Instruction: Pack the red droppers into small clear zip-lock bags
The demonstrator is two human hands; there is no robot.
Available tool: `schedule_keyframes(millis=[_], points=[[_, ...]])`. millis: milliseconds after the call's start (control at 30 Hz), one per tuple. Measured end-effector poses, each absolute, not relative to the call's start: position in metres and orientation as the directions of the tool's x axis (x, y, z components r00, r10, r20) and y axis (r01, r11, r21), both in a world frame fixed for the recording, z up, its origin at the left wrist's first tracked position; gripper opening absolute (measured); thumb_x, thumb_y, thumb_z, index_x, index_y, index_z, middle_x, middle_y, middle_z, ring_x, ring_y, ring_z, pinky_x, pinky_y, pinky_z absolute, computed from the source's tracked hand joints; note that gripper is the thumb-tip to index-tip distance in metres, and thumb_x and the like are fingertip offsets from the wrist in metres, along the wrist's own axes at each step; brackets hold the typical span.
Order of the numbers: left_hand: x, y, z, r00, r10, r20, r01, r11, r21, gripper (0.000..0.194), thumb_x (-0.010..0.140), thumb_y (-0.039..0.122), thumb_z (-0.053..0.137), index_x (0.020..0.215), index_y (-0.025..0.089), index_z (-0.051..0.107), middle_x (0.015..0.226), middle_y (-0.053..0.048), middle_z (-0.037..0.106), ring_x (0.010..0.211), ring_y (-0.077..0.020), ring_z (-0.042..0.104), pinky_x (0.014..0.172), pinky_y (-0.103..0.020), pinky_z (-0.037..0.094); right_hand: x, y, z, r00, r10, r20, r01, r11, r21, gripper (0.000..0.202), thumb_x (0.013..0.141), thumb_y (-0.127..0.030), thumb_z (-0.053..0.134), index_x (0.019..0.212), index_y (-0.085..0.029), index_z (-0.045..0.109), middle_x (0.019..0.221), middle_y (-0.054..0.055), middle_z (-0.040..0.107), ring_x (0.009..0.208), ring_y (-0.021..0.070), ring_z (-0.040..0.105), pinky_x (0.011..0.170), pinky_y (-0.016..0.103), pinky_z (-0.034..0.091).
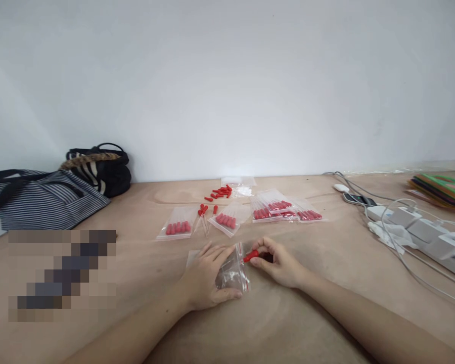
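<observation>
My left hand [207,278] lies with its fingers spread over a clear zip bag [231,273], near the bag's opening on the right. Between the thumb and fingers of my right hand [276,263] is a red-bulbed dropper [251,256], its tip end at the bag's mouth. Beyond my hands lie filled bags of red-bulbed droppers: one at the left [178,227], one in the middle [226,221] and several overlapping at the right [273,207]. A few loose droppers [202,210] rest between the left and middle bags.
Loose red bulbs [222,192] lie near the wall beside a clear packet [244,190]. Striped bag [53,199] and black bag [109,172] stand at left. White chargers with cables [426,232] and stacked coloured sheets [443,189] are at right. A blurred patch [62,275] covers the left foreground.
</observation>
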State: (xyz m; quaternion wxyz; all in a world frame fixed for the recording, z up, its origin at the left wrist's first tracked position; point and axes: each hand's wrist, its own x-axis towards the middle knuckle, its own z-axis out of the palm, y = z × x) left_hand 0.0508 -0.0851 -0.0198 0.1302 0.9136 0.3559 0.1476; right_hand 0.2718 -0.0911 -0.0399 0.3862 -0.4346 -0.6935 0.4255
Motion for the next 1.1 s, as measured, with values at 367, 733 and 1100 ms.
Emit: schedule_keyframes(millis=[367, 733, 1100], points=[[0.049, -0.084, -0.024, 0.709, 0.655, 0.262, 0.577, -0.752, 0.319, 0.078, 0.066, 0.062, 0.061, 0.127, 0.020, 0.040, 0.120, -0.009, 0.055, 0.110, -0.0304, 0.050, 0.096, -0.046, 0.035, 0.257, -0.088, -0.037, -0.477, 0.831, 0.287, 0.457, 0.513, -0.727, 0.010, 0.075, -0.023, 0.062, 0.081, -0.026, 0.069, 0.077, 0.002, 0.057, 0.079, 0.0155, 0.052, 0.076, 0.032, 0.038], [0.051, -0.088, -0.016, 0.692, 0.672, 0.263, 0.596, -0.738, 0.317, 0.080, 0.065, 0.064, 0.060, 0.128, 0.019, 0.039, 0.123, -0.011, 0.052, 0.111, -0.0322, 0.047, 0.098, -0.049, 0.032, 0.250, -0.069, -0.037, -0.225, 0.946, 0.234, 0.466, 0.316, -0.827, 0.010, 0.066, -0.022, 0.063, 0.062, -0.017, 0.056, 0.051, -0.006, 0.048, 0.046, 0.0075, 0.042, 0.046, 0.019, 0.032], [0.024, -0.099, -0.029, 0.652, 0.692, 0.310, 0.569, -0.717, 0.402, 0.054, 0.076, 0.053, 0.053, 0.120, 0.023, 0.047, 0.121, -0.009, 0.051, 0.111, -0.0295, 0.047, 0.094, -0.045, 0.039, 0.204, 0.027, -0.006, -0.103, 0.981, 0.164, 0.698, 0.189, -0.691, 0.013, 0.075, -0.022, 0.052, 0.078, -0.016, 0.064, 0.082, 0.004, 0.066, 0.076, 0.0136, 0.060, 0.067, 0.022, 0.043]])
